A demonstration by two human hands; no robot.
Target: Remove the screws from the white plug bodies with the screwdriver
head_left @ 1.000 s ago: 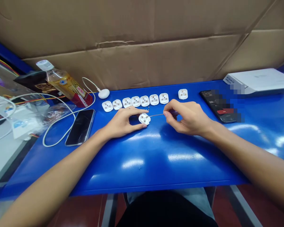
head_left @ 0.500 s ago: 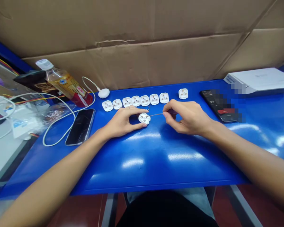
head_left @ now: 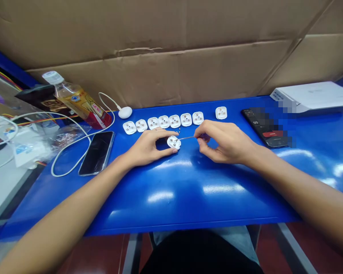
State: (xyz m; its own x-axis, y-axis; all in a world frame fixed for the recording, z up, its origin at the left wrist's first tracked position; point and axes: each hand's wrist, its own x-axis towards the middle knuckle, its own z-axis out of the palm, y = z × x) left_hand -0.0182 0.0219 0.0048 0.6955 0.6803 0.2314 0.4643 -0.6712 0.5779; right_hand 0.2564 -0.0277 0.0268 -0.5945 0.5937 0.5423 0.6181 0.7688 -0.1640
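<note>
Left hand [head_left: 148, 147] gripping white plug base [head_left: 174, 142], right hand [head_left: 225, 142] pinching seemingly thin screwdriver [head_left: 187, 137]

The plug housing [head_left: 174, 142] is smooth white plastic, set with brass-coloured metal contacts [head_left: 171, 142]; the thin screwdriver shaft [head_left: 187, 137] is shiny metal; the workbench top [head_left: 188, 198] is glossy blue and smooth; the cardboard sheet [head_left: 160, 64] behind is matt brown paper, creased and rough; the smartphone [head_left: 96, 153] is glossy black glass; the bottle [head_left: 74, 98] is clear, smooth plastic.
</note>
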